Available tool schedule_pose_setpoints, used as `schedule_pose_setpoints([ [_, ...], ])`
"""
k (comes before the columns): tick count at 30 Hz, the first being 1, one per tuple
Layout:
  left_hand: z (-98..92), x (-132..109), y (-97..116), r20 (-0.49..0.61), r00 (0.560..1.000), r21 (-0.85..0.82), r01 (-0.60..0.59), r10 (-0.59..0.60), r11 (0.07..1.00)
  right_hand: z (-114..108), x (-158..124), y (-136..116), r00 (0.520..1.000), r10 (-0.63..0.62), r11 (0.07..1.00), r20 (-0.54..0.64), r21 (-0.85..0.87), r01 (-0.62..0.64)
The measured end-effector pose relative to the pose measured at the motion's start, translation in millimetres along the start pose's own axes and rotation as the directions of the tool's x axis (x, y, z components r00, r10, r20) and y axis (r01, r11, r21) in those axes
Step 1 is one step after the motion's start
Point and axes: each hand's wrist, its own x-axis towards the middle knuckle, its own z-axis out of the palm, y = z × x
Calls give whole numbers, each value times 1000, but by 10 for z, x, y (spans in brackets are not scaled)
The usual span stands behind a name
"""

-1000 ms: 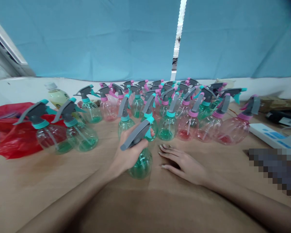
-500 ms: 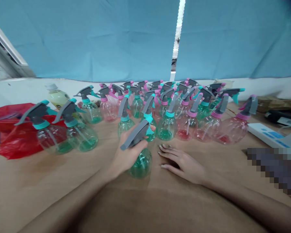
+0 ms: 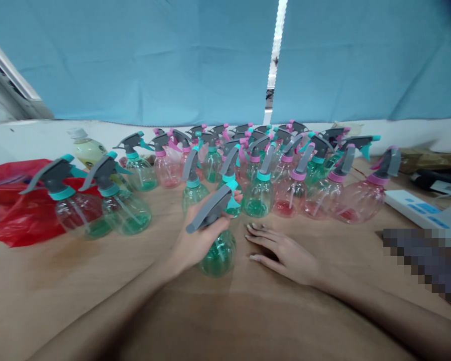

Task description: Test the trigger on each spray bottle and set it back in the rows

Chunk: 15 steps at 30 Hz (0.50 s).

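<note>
My left hand [image 3: 195, 240] is wrapped round the neck of a green clear spray bottle [image 3: 217, 253] with a grey trigger and teal collar, which stands on the brown table [image 3: 97, 281]. Just to its right, my right hand [image 3: 285, 253] lies flat on the table, fingers stretched out and holding nothing. Behind both hands stands a crowd of several spray bottles [image 3: 261, 170], green ones with teal collars and pink ones with pink collars.
Two green spray bottles [image 3: 97, 205] stand at the left in front of a red plastic bag [image 3: 18, 210]. A pale yellow bottle [image 3: 85, 148] stands behind them. A white and blue box [image 3: 417, 208] lies at the right. A blue curtain hangs behind.
</note>
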Motion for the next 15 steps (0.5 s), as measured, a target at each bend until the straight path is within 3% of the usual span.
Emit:
schedule_pose_setpoints([
  [5, 3, -2, 20, 27, 999, -39, 32, -31, 999, -2, 2, 0, 1000, -3, 1000, 10, -15, 3],
  [11, 3, 10, 54, 79, 997, -22, -14, 15, 1000, 8, 1, 10, 1000, -14, 1000, 0, -3, 14],
  [15, -15, 20, 92, 145, 989, 59, -40, 31, 997, 12, 2, 9, 1000, -10, 1000, -4, -16, 10],
])
